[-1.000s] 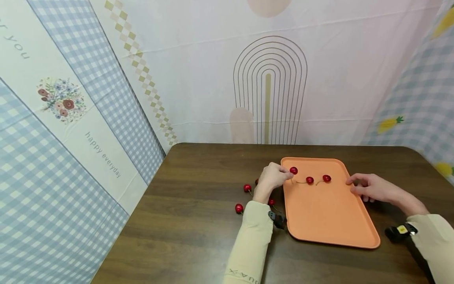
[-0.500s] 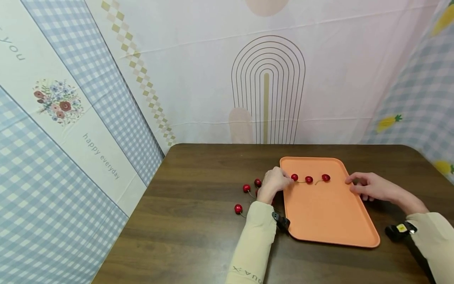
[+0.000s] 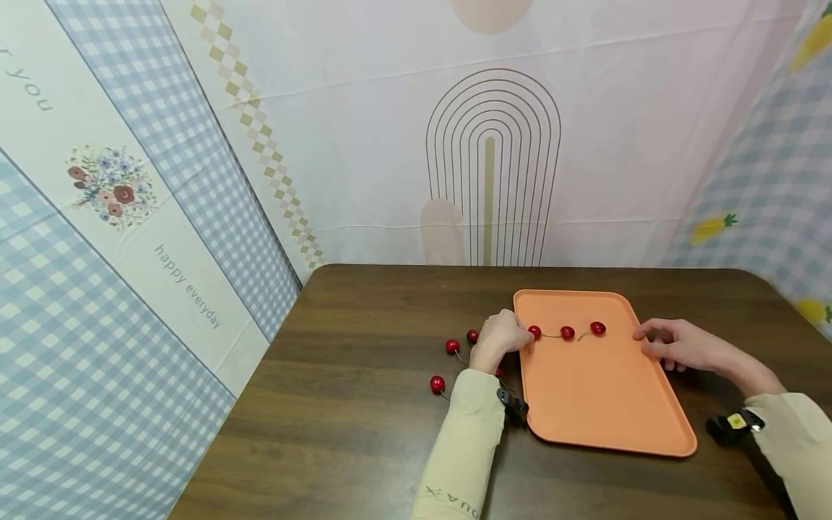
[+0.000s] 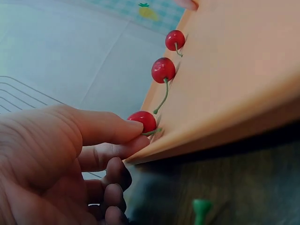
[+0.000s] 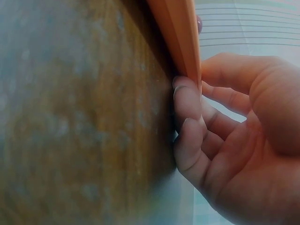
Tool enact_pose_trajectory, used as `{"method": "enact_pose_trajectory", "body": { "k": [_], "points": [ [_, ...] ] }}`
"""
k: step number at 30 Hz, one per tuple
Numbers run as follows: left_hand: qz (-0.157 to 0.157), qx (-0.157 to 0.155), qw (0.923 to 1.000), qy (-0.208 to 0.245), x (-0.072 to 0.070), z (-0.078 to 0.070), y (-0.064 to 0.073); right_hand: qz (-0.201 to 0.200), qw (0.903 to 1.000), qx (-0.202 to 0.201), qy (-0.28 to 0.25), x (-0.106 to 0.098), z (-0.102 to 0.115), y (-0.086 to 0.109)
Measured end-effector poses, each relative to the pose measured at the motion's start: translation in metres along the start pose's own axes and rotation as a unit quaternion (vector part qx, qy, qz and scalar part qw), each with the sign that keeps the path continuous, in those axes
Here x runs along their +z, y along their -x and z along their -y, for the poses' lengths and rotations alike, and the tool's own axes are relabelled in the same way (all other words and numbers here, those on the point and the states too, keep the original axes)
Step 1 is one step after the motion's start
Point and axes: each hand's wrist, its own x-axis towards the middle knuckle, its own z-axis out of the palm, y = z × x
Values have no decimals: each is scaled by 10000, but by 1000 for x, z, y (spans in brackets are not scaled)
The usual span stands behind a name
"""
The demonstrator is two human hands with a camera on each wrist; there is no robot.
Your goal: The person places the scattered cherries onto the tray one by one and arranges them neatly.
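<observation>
My left hand (image 3: 500,341) pinches a red cherry (image 4: 143,121) between thumb and forefinger at the left side of an orange tray (image 3: 604,393). In the left wrist view its green stem points toward the tray floor. Two more cherries lie on the tray in line with it, a middle one (image 3: 568,333) and a right one (image 3: 598,328), each with a stem trailing left. At the tray's right rim, my right hand (image 3: 689,345) grips the edge. The right wrist view has its thumb (image 5: 229,68) on the rim and the other fingers curled at the outer side.
Left of the tray, several loose cherries lie on the dark wooden table (image 3: 351,419), one (image 3: 438,384) nearest the front and another (image 3: 452,347) farther back. The left forearm partly covers this group. A patterned cloth (image 3: 364,144) hangs behind the table.
My left hand has brought its cherry down and nearer, from above the tray's far left part to the row with the other two. My right hand keeps its place on the rim.
</observation>
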Motion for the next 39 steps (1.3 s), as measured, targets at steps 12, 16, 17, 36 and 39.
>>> {"method": "enact_pose_trajectory", "body": {
  "k": [12, 16, 17, 36, 39],
  "points": [
    [172, 205, 9992, 308, -14, 2, 5, 46, 10000, 19, 33, -1, -5, -1],
    [159, 584, 9979, 236, -29, 3, 9, 25, 10000, 31, 21, -1, -5, -1],
    [131, 716, 9972, 165, -33, 3, 10, 18, 10000, 32, 10, -1, -4, -1],
    [315, 1821, 9638, -1921, -77, 20, 14, 76, 9999, 36, -60, -1, -2, -1],
    [395, 1851, 9539, -2328, -75, 24, 7, 78, 9999, 30, -67, -1, -2, -1]
  ]
}}
